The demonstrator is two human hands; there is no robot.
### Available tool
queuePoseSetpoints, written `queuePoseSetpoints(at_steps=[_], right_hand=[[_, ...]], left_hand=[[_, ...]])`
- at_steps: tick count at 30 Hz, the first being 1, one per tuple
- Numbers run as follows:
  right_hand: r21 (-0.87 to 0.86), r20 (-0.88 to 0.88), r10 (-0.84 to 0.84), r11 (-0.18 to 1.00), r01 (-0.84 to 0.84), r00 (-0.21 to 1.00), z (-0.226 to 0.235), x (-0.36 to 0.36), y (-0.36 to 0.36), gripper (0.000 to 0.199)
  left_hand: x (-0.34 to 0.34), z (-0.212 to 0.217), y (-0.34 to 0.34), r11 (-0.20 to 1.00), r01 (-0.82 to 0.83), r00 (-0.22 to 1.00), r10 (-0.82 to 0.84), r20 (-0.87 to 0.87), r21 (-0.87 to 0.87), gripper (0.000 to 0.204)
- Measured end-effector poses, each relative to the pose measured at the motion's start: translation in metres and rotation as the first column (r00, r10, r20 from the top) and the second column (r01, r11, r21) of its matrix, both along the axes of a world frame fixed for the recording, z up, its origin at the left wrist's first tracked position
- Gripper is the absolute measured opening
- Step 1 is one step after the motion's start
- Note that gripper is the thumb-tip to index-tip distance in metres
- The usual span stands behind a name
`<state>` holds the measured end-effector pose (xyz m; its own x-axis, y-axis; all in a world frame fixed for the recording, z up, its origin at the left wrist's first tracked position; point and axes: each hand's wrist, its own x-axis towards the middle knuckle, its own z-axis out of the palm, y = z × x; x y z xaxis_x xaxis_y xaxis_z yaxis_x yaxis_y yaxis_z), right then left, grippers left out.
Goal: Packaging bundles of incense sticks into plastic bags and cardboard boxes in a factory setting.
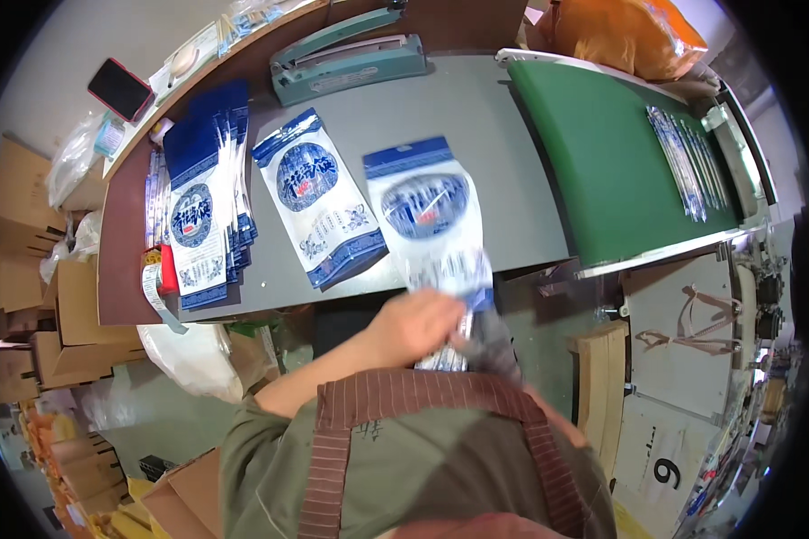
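A white and blue pouch reaches over the table's front edge, its lower end at my hands. My left hand is closed, fingers curled round a bundle of slim blue-and-white wrapped packets close to my apron. Just right of it is my right hand in a dark grey glove, smeared by motion; its fingers cannot be made out. To the left on the grey table lies a second pouch, plump with its contents. Farther left is a fanned stack of similar flat pouches.
A teal bar heat sealer stands at the table's back. On the right, a green conveyor belt carries several slim wrapped packets. A tape roll, a phone, cardboard boxes and an orange bag surround the workspace.
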<state>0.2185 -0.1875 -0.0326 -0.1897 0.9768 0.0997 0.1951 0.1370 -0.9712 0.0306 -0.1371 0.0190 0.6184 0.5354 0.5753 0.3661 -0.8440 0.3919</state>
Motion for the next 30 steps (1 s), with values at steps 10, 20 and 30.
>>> queuePoseSetpoints(at_steps=[10, 20, 30], right_hand=[[0.251, 0.628, -0.266, 0.959, 0.133, 0.732, 0.025, -0.038, 0.064, 0.065], [0.37, 0.481, -0.304, 0.921, 0.124, 0.823, 0.079, -0.002, 0.03, 0.044], [0.179, 0.597, -0.102, 0.984, -0.008, 0.796, 0.311, 0.002, 0.18, 0.021]], left_hand=[[-0.022, -0.032, 0.018, 0.89, -0.391, 0.916, 0.402, -0.003, -0.235, 0.064], [-0.046, 0.038, -0.01, 0.862, -0.338, 0.917, 0.393, 0.075, -0.378, 0.021], [-0.055, 0.282, 0.099, 0.678, -0.389, 0.919, 0.326, -0.22, -0.623, 0.025]])
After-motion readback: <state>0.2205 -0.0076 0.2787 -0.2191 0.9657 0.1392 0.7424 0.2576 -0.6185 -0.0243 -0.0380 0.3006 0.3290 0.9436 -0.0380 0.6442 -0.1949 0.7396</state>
